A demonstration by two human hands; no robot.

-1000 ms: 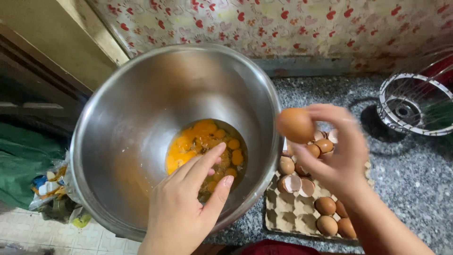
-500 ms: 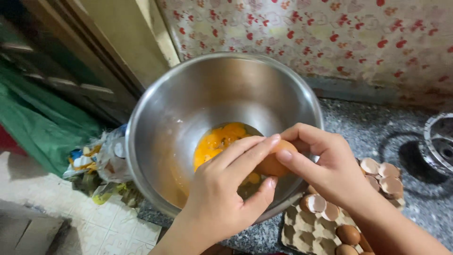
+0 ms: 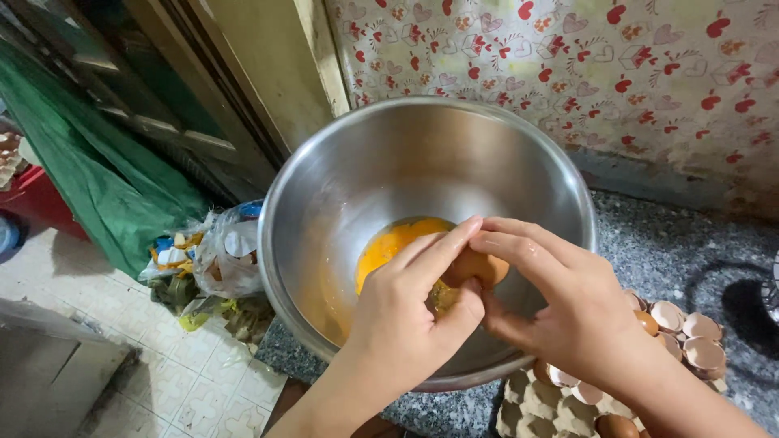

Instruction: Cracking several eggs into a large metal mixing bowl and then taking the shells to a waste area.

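Observation:
A large steel bowl [image 3: 406, 154] stands at the edge of a grey stone counter [image 3: 690, 251], with several raw yolks [image 3: 389, 243] pooled in its bottom. Over the bowl, my left hand [image 3: 410, 320] and my right hand [image 3: 568, 308] both grip one brown egg [image 3: 479, 268], fingertips meeting on top of it and thumbs pressed underneath. Most of the egg is hidden by my fingers.
A cardboard egg tray [image 3: 552, 401] at the lower right holds empty shells [image 3: 686, 324] and a whole egg [image 3: 617, 426]. Left of the counter, on the tiled floor, lie a rubbish bag [image 3: 219, 259] and green cloth [image 3: 97, 186]. A patterned wall rises behind.
My right hand carried the egg from above the tray to over the bowl. My left hand came up to it, and now both hands grip it.

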